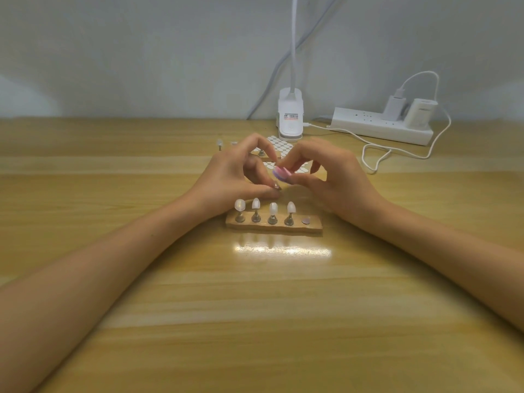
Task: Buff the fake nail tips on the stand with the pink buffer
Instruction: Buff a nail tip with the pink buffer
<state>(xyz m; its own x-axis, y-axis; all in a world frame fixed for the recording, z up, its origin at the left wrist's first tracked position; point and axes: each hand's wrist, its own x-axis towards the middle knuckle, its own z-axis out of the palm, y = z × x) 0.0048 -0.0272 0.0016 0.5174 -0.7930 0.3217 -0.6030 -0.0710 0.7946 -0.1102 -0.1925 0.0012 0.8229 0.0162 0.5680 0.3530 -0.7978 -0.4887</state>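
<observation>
A small wooden stand (312, 228) lies on the table and carries several pale fake nail tips (273, 209) upright on metal holders. Its rightmost spot shows only a flat metal disc (305, 221). Just behind the stand, my right hand (337, 180) pinches the pink buffer (280, 173) between thumb and fingers. My left hand (229, 177) has its fingers curled, and thumb and forefinger pinch a small nail tip against the buffer. That tip is mostly hidden by the fingers.
A sheet of white adhesive dots (283, 144), a second wooden strip with holders (219, 144) and a white clip lamp (289, 117) stand behind my hands. A white power strip (377, 126) with chargers and a looping cable (377, 154) lies at the back right.
</observation>
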